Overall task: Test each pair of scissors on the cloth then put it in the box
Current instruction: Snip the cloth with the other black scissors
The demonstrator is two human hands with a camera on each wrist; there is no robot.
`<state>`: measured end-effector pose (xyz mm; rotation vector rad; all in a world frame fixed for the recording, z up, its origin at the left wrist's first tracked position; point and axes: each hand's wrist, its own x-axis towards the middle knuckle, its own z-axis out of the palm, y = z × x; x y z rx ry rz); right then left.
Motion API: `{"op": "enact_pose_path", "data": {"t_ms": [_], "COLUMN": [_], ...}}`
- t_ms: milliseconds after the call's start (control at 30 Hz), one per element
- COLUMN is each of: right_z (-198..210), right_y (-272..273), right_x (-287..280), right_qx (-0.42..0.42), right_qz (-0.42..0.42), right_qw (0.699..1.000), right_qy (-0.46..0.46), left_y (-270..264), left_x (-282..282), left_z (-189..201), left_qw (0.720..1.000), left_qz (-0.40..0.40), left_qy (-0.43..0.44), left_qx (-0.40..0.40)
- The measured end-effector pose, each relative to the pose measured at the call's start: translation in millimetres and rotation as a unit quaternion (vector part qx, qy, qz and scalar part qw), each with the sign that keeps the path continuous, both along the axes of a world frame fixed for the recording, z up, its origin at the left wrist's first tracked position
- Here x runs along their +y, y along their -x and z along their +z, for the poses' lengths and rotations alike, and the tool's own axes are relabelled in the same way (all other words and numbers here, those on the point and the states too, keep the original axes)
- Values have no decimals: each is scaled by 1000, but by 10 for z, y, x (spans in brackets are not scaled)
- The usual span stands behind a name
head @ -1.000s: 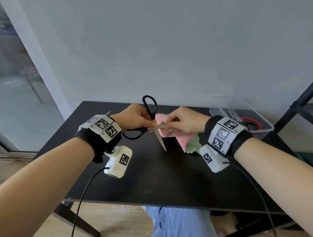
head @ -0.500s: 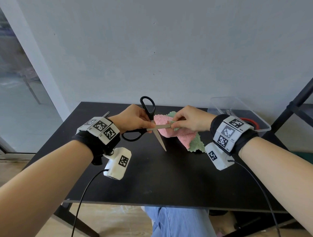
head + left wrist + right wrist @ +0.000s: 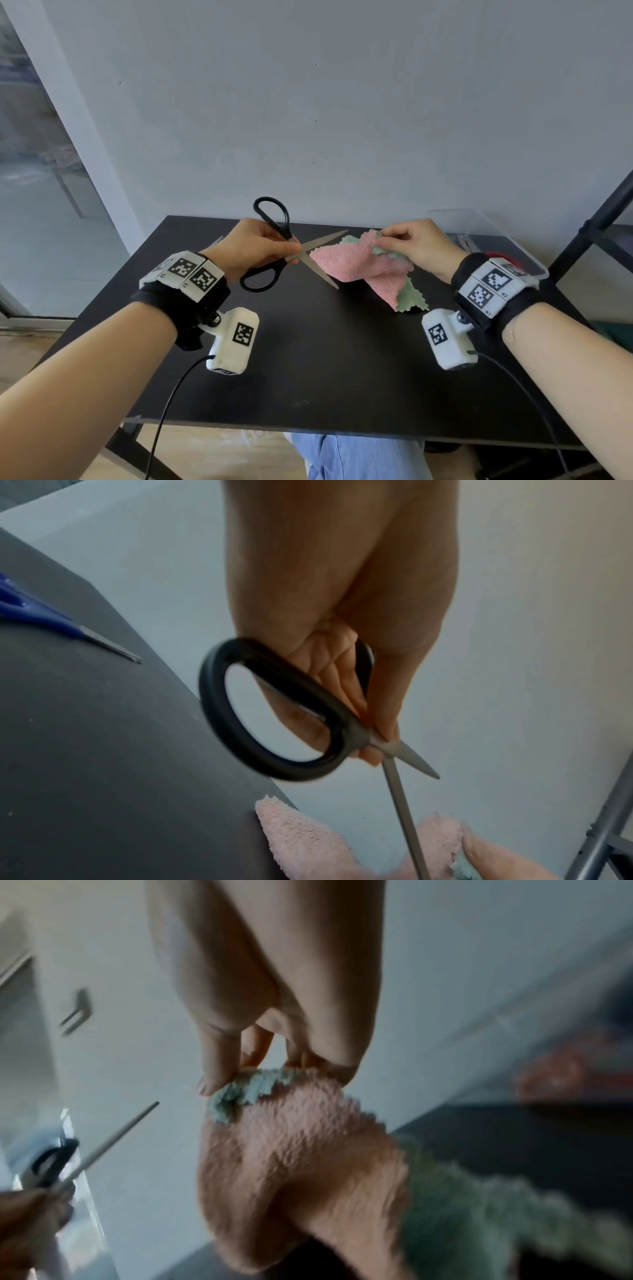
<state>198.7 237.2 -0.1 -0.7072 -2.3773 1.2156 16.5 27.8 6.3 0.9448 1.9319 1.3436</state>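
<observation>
The person is testing the black scissors (image 3: 274,251) on the cloth (image 3: 363,265). The left hand (image 3: 250,248) is gripping them near the pivot, fingers curled round, blades spread wide, both loops empty. The right hand (image 3: 416,245) is pinching the cloth's top edge, holding it above the table (image 3: 325,359), the lower blade lying just beside the cloth edge. Next, the blades probably need closing on the cloth, which likely calls for fingers in the loops; then the box (image 3: 493,240). Counted: one cloth, one box, black scissors in hand, blue scissors (image 3: 51,620) on the table, and at least one red-handled pair (image 3: 498,256) already boxed.
</observation>
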Motion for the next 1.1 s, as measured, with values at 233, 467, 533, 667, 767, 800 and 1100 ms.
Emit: {"op": "enact_pose_path", "data": {"t_ms": [233,467,533,667,767,800,1100], "right_z": [-169,-165,-170,-158,-145,-139,-162], "right_y": [102,183,205,238,264,273,329], "right_x": [-209,-318,-346,-430,-514,-538,-595], "right_qx": [139,156,155,143,167,176,188], "right_qz": [-29,-19,-21,-20,-10,-2,8], "right_qw": [914,878,877,885,868,858,860], "right_qy": [381,451,455,442,467,482,474], "left_y": [-53,-87,-104,-120,-135,-144,-217], "left_x": [28,33,51,112,155,166,195], "left_z": [-20,-28,-28,-29,-40,-44,-47], "left_qw": [996,993,993,995,994,993,988], "left_qz": [-34,-19,-10,-7,-1,1,3], "left_qy": [-51,-77,-78,-71,-79,-83,-96], "left_qx": [-70,-91,-87,-69,-77,-84,-120]}}
